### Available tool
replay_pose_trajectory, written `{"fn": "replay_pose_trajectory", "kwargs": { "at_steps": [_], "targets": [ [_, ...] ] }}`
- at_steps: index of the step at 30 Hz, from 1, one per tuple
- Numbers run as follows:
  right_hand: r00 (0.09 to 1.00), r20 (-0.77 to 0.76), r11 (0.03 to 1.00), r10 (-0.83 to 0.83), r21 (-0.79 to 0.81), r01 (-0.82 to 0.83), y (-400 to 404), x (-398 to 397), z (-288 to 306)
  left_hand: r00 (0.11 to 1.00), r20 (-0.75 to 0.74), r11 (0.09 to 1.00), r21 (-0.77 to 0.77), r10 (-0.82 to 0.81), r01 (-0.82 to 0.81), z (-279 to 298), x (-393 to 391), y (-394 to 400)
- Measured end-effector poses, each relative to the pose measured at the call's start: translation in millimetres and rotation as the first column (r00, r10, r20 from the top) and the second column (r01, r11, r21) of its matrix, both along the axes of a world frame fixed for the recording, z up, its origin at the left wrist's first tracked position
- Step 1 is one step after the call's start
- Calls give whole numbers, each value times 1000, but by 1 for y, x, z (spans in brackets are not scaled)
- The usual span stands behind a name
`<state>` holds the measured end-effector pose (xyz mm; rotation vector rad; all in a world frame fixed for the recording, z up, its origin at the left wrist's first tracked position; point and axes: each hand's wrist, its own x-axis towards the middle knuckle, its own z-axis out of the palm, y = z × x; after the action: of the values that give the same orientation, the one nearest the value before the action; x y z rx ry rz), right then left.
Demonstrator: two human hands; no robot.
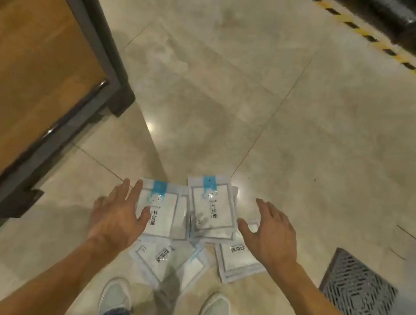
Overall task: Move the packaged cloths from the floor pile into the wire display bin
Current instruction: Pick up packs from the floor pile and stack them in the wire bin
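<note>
With the left hand (117, 214) and right hand (268, 233) both spread wide and empty, bracket the packaged cloths (212, 209) from both sides, squeezing evenly.

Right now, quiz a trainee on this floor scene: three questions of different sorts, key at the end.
1. True or false: the left hand has lifted a packet clear of the floor.
2. Multiple choice: the tab at the top of the packaged cloths is A) red B) blue C) green.
3. Fill in: the metal grate lies on the person's ____ side.

Key: 1 false, both it and the right hand are spread open over the pile on the tiled floor. 2 B. 3 right.
</note>
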<state>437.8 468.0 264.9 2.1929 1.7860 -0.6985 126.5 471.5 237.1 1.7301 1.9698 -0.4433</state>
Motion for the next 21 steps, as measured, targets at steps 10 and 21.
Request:
{"fn": "replay_pose_trajectory", "kwargs": {
  "at_steps": [10, 21],
  "targets": [
    [998, 60, 997, 8, -78, -4, 26, 5, -282, 995, 18, 992, -80, 95, -93, -273, -26, -9],
    [952, -28, 952, -306, 22, 307, 35, 4, -407, 834, 66, 835, -85, 548, -543, -383, -27, -12]
  ]
}}
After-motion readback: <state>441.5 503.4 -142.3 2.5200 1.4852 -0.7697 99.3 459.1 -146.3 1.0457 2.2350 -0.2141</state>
